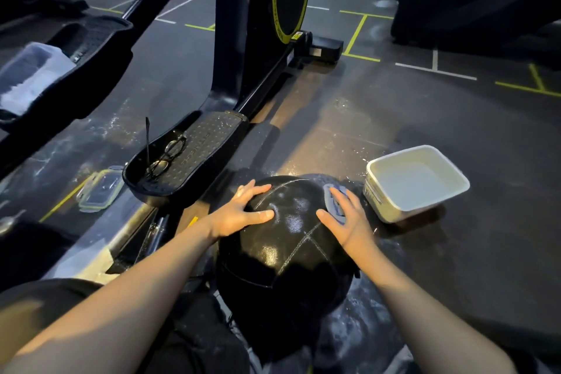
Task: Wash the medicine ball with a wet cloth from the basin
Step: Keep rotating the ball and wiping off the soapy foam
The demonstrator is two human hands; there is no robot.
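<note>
Medicine ball (pixel 288 255), black with pale seams and a wet sheen, sits on the dark gym floor (pixel 455 267) right in front of the person. On its upper left side the left hand (pixel 243 212) lies flat, fingers spread and straight. On its upper right side the right hand (pixel 349 218) presses a small blue cloth (pixel 332 206) against the ball, fingers extended over it. Just right of the ball stands a white rectangular basin (pixel 416 182) holding water. Left of the ball is a black exercise-machine pedal (pixel 194 155) with a pair of dark-framed glasses (pixel 167 155) lying on it. Farther left of the ball a clear container lid (pixel 100 191) with green clips rests on the floor. White smears and droplets mark the floor around the ball.
</note>
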